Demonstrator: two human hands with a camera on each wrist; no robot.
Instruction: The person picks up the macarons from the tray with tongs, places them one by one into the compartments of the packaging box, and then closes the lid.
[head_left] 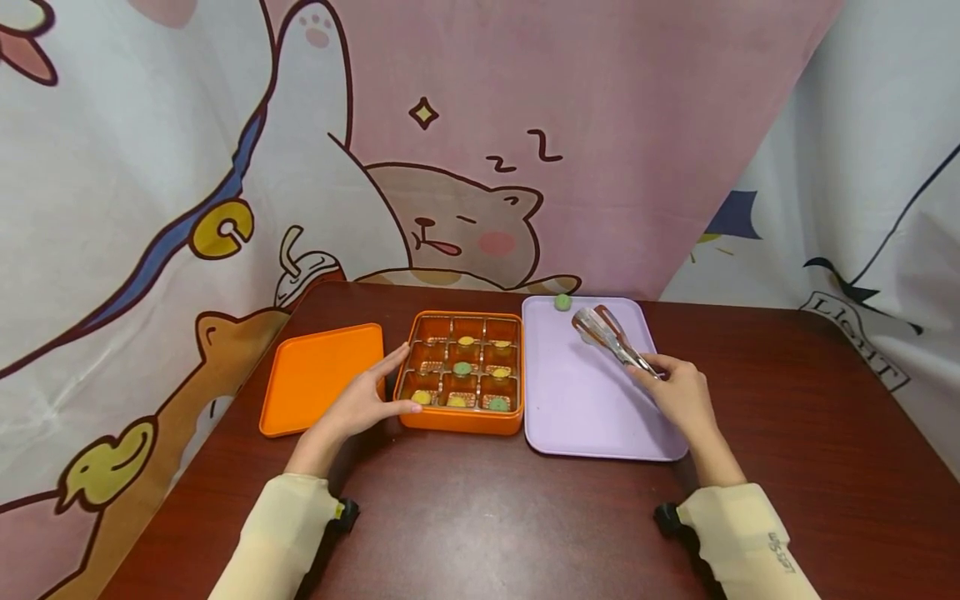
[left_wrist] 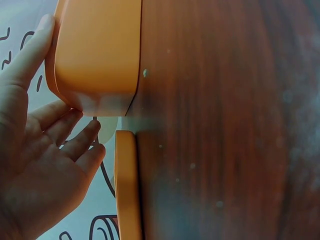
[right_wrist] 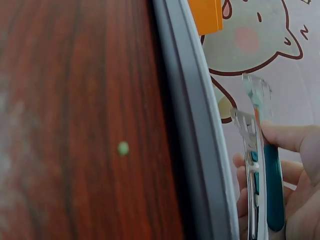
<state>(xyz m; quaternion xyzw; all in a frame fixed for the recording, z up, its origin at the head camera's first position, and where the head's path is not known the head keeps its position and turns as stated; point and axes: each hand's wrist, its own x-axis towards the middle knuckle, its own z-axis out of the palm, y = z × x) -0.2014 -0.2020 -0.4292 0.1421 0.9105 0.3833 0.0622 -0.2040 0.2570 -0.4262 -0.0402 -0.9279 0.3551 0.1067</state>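
Note:
My left hand [head_left: 360, 406] touches the left side of an orange box [head_left: 461, 423], its thumb along the front rim. In the left wrist view the thumb lies along the box wall [left_wrist: 97, 55] and the fingers are extended by its corner. A clear divided insert inside carries several small round yellow and green pieces; a green piece [head_left: 462, 368] sits near the centre. My right hand [head_left: 684, 396] grips metal tongs [head_left: 611, 335] with teal handles [right_wrist: 274, 190], tips apart above a lilac tray [head_left: 577, 408]. One green piece [head_left: 562, 302] rests at the tray's back edge.
An orange lid [head_left: 322, 379] lies flat to the left of the box. The tray stands right beside the box on a dark wooden table [head_left: 487, 517]. A printed cartoon curtain [head_left: 637, 100] hangs behind the table's back edge.

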